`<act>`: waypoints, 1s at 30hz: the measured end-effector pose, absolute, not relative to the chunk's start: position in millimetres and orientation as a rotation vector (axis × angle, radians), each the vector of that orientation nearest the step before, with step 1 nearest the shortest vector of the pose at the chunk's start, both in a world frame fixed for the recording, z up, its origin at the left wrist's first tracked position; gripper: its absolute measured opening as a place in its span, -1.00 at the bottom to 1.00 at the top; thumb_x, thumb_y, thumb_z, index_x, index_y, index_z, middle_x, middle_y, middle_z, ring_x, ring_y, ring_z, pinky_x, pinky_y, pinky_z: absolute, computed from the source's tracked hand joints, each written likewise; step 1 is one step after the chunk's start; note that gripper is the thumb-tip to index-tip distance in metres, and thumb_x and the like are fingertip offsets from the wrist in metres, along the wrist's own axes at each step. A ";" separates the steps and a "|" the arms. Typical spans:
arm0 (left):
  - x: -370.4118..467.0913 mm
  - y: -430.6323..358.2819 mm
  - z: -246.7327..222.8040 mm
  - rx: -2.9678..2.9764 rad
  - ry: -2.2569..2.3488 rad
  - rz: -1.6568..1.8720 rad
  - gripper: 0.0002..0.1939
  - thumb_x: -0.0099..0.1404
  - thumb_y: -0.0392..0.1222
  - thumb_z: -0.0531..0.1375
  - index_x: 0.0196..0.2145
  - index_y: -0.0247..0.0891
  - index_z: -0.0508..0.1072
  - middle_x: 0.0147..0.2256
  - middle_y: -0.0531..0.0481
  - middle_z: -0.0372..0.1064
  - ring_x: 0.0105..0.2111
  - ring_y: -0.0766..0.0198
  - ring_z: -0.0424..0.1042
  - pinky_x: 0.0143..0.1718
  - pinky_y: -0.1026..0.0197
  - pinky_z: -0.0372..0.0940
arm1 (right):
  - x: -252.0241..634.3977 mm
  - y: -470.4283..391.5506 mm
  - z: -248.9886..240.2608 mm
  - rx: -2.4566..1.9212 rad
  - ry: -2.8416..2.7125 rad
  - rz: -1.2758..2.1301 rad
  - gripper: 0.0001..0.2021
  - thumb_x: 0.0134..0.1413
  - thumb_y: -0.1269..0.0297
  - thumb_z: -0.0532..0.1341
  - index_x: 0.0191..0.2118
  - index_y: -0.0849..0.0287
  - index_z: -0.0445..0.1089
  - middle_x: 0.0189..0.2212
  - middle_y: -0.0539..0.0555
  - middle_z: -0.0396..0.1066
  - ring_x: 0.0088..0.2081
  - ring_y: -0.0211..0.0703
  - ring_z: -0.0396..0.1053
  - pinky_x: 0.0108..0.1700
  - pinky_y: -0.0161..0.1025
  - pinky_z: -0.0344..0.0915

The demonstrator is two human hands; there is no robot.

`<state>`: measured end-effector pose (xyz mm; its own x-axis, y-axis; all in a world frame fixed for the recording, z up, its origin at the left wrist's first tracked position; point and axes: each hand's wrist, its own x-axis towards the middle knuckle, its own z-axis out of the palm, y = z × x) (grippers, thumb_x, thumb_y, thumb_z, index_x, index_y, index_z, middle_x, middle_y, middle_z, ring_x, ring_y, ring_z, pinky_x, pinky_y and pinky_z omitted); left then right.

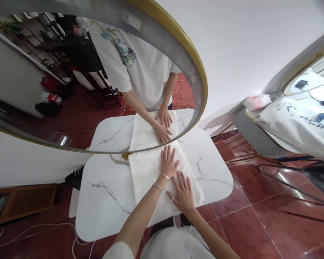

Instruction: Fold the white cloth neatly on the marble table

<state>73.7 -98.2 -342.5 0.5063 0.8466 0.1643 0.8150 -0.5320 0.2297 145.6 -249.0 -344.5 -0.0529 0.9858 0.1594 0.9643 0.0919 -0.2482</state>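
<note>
A cream-white cloth (144, 176) with a scalloped edge lies folded lengthwise across the white marbled table (105, 205), its near end at the table edge by my body. My left hand (169, 163) rests palm down on the cloth's upper middle, fingers stretched toward the mirror; two bracelets circle that wrist. Just nearer and to the right, my right hand (183, 192) also lies flat on the cloth, fingers spread, with a ring on one. Neither hand grips anything. A few soft creases show in the cloth around the fingers.
A large gold-rimmed mirror (202, 79) stands at the table's far side, reflecting my hands, the cloth and a person behind. Right, another table (261, 138) bears a white printed cloth item (299, 122) and a tissue pack (257, 102). A cable (43, 225) trails on the red-tiled floor.
</note>
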 end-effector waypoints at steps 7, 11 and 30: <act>36.6 -94.7 -345.1 2.678 1.337 0.416 -0.25 0.35 0.07 0.02 0.32 -0.44 -0.10 0.35 -0.30 -0.21 0.36 0.05 -0.28 0.31 -0.07 -0.09 | 140.5 -258.0 -340.6 -1.923 -2.119 0.129 -0.24 0.23 0.03 0.07 0.39 0.18 -0.30 0.38 0.21 -0.34 0.37 0.18 -0.31 0.29 0.10 -0.09; -1.5 -89.8 -343.1 2.721 1.245 0.397 -0.25 0.36 0.06 0.01 0.33 -0.42 -0.14 0.35 -0.26 -0.20 0.36 0.08 -0.26 0.31 -0.04 -0.10 | 91.2 -260.3 -338.1 -1.962 -2.064 0.163 -0.24 0.23 0.08 0.07 0.39 0.21 -0.31 0.38 0.25 -0.36 0.36 0.26 -0.34 0.28 0.18 -0.10; -160.6 -99.6 -334.4 2.632 1.265 0.332 -0.23 0.36 0.07 0.02 0.35 -0.35 -0.16 0.36 -0.23 -0.21 0.36 0.03 -0.30 0.32 -0.12 -0.16 | -38.2 -249.4 -332.2 -1.771 -1.947 0.399 -0.42 0.23 0.21 0.06 0.32 0.18 -0.04 0.23 0.26 0.11 0.26 0.13 0.01 0.16 0.16 0.14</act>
